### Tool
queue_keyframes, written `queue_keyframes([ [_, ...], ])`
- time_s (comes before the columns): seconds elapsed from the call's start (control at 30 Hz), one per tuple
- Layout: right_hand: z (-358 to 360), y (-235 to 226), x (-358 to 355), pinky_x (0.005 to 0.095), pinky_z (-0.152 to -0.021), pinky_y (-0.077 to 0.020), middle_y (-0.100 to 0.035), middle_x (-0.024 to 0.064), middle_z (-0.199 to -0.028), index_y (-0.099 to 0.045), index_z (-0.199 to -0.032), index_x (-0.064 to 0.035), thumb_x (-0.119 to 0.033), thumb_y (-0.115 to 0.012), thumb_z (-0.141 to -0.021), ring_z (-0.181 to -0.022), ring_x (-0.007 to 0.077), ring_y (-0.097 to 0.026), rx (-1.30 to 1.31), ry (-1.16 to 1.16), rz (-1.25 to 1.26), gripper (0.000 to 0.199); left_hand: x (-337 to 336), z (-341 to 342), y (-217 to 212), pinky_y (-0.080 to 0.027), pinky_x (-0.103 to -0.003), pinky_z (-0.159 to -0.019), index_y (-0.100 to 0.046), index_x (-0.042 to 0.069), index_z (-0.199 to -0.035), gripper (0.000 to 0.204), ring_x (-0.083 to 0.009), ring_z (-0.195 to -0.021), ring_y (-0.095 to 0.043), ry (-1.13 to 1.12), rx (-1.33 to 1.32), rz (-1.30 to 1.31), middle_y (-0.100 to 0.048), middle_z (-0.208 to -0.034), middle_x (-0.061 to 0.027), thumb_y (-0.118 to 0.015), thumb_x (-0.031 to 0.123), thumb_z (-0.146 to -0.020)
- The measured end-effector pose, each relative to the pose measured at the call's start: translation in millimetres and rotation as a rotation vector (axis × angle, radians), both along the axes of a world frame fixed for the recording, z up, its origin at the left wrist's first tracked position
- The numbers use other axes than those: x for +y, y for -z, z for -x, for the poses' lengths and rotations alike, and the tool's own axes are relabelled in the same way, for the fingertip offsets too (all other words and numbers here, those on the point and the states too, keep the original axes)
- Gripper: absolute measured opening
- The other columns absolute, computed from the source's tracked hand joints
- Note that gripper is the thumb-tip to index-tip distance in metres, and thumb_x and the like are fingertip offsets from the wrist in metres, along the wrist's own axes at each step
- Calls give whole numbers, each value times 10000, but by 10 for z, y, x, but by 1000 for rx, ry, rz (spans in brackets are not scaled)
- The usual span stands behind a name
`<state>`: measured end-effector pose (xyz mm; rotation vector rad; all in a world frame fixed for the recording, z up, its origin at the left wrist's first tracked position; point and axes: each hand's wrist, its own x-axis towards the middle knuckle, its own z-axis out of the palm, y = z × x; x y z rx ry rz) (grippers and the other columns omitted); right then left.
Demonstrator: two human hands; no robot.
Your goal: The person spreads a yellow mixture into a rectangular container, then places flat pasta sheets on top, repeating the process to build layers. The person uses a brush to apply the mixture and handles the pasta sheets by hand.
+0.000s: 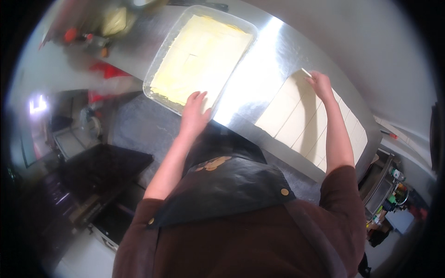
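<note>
Two bare hands, yours, arms reaching forward and well apart: left hand [194,113], fingers and thumb spread, at the near edge of a clear tub [158,97] of flat pale-yellow sheets [199,55], contact unclear; right hand [320,86], fingertips pinched on a thin white piece [306,72], over the far side of a pale dough sheet [280,110] lined into rectangles; beneath tub and dough, a shiny steel table [252,76]; far to your right, cluttered shelving [391,197]

No text can be read: the tan print [215,163] on the dark apron [241,187], nearer the body than the left hand [195,113], and small items [392,199] well right of the right hand [320,85] are blurred.
</note>
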<state>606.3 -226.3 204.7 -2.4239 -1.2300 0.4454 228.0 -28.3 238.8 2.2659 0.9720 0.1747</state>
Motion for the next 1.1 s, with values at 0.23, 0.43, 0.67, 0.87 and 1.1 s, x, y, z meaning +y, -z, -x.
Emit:
queue_keyframes([
  [0.23, 1119, -1793, 302, 267, -554, -440, -599, 122, -675, -640, -927, -23, -96, -656, -742, -552, 169, -550, 209, -252, -37, 199, -228, -488, -151, -358, -355, -958, -416, 62, -1246, 602, -300, -1143, -433, 357, -253, 396, -423, -1252, -158, -670, 185, -715],
  [0.43, 1197, -2500, 982, 238, -547, -459, -637, 83, -723, -636, -873, 34, -86, -660, -738, -625, 122, -593, 461, -446, -427, 182, 62, -342, -81, -419, -330, -834, -536, 24, -1115, 502, -248, -969, -542, 579, -342, 778, -568, -1039, -167, -691, 266, -704],
  [0.67, 846, -1359, 2427, 231, -632, -419, -593, 8, -770, -624, -947, -7, -304, -614, -795, -698, 85, -523, 517, -103, -119, 334, 972, 285, 280, -450, -289, -685, -609, -41, -947, 314, -168, -739, -584, 159, -93, 865, -631, -825, -113, -630, 220, -775],
  [0.87, 670, 17, 3208, 271, -652, -454, -623, 71, -757, -634, -926, 2, -316, -641, -767, -691, 148, -563, 569, 26, 80, 356, 1613, 273, 833, -452, -266, -715, -579, -58, -1012, 326, -136, -794, -576, 80, -32, 809, -626, -886, -81, -616, 177, -789],
  [1.1, 778, 404, 3313, 376, -795, -447, -618, 161, -946, -616, -999, -58, -183, -570, -751, -876, 332, -577, 89, -60, 68, 281, 1635, 277, 937, -450, -303, -731, -555, -40, -1000, 312, -192, -816, -592, -16, 36, 645, -627, -876, -128, -617, 167, -774],
])
